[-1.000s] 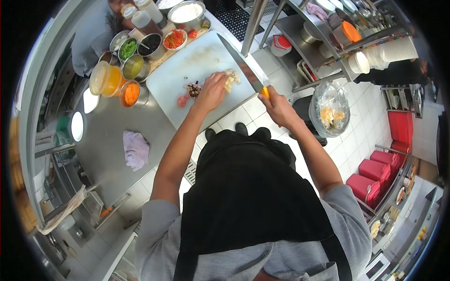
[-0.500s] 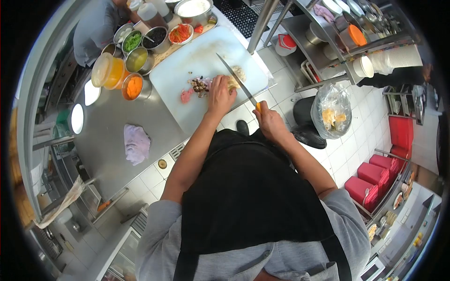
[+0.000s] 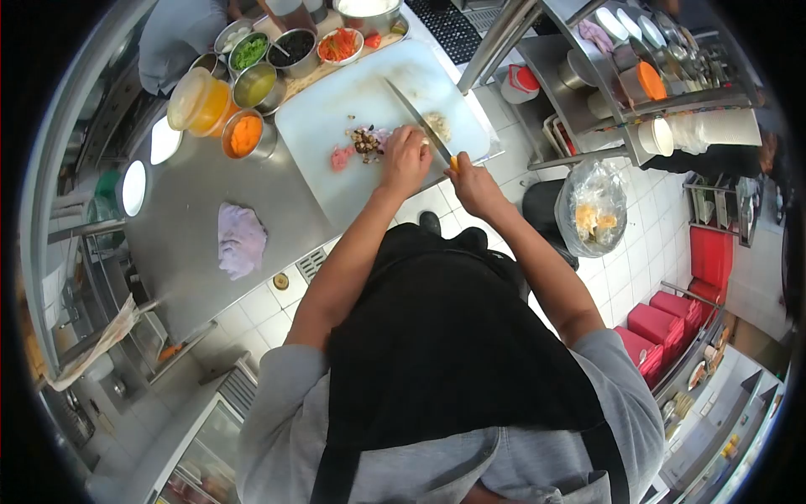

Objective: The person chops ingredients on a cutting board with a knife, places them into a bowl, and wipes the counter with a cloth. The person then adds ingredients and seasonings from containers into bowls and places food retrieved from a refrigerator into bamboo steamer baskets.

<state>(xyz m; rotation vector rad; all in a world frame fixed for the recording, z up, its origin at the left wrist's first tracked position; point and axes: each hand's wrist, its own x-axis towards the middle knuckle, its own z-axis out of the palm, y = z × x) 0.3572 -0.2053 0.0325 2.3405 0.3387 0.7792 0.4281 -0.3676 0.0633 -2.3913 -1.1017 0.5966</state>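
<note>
Reader: Identify the supports, largest first.

Manual: The stainless-steel worktop (image 3: 180, 273) carries the white cutting board (image 3: 340, 195). A lavender cloth (image 3: 241, 242) lies crumpled near the worktop edge, apart from the board. A metal bowl (image 3: 268, 141) of orange pieces (image 3: 246, 136) stands just beside the board.

Reader: Locate the tool.

Manual: The knife (image 3: 419, 119) is above the board, blade tip directed away from the person. Blade contact with the board cannot be determined.

Reader: Report each grip.

Manual: The right hand (image 3: 478, 191) is clamped around the yellow handle. The left hand (image 3: 407, 160) is on the board, just beside the blade, fingers bent; whether its grip encloses anything cannot be determined.

Reader: And the smallest items?

Manual: Chopped pale pieces (image 3: 439, 127) lie across the blade from the left hand. Dark brown pieces (image 3: 366, 146) and pink pieces (image 3: 340, 157) lie on its other side.
</note>
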